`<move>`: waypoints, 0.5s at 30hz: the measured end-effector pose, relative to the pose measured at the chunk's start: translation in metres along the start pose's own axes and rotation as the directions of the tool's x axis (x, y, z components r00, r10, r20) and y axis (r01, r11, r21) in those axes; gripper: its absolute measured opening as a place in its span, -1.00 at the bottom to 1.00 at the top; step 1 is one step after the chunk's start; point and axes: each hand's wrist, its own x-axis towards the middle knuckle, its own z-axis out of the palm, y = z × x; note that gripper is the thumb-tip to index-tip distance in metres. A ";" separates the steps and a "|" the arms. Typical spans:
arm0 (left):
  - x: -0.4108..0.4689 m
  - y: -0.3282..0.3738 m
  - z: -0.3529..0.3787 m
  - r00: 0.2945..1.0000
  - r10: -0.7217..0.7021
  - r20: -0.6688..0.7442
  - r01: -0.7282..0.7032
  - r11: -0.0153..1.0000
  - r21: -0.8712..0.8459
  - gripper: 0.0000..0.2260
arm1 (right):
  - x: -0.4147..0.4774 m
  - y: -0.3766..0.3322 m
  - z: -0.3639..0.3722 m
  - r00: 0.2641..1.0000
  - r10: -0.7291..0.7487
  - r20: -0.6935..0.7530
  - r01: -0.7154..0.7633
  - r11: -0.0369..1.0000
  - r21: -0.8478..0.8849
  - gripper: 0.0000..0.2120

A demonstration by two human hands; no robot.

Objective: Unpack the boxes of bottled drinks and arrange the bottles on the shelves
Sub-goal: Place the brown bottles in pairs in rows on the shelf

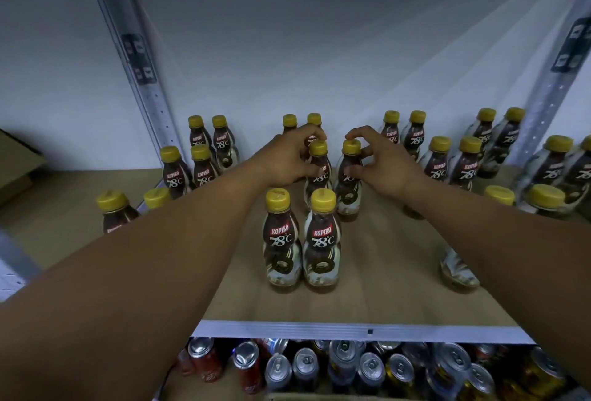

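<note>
While upright, btls in grips (L, R)

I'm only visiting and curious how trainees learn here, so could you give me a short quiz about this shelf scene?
1. True or false: the front bottle has a red cap.
2. What stands below the shelf? A: cans. B: jars. C: cartons.
3. Fill in: the left hand and right hand each grip one ____.
Key: 1 false, it is yellow. 2 A. 3 bottle: the left bottle and right bottle of the middle pair.
</note>
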 end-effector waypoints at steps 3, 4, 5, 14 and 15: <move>-0.004 -0.001 0.002 1.000 0.004 -0.019 -0.005 1.000 -0.013 -0.50 | 0.000 -0.003 0.003 1.000 -0.003 0.005 0.003 1.000 0.021 -0.51; -0.006 -0.002 0.002 1.000 0.001 -0.023 -0.001 1.000 -0.021 -0.50 | 0.000 -0.004 0.004 1.000 -0.009 0.009 0.009 1.000 0.027 -0.52; -0.009 -0.003 0.001 1.000 -0.003 -0.028 0.002 1.000 -0.029 -0.50 | 0.000 -0.005 0.005 1.000 -0.015 0.011 0.015 0.999 0.033 -0.52; -0.032 -0.023 -0.021 0.998 -0.046 -0.053 0.045 0.999 -0.023 -0.53 | 0.007 -0.027 0.031 0.998 -0.050 0.044 0.048 0.997 0.054 -0.49; -0.035 -0.026 -0.024 0.997 -0.051 -0.054 0.050 0.999 -0.020 -0.54 | 0.008 -0.030 0.034 0.997 -0.056 0.047 0.054 0.997 0.054 -0.49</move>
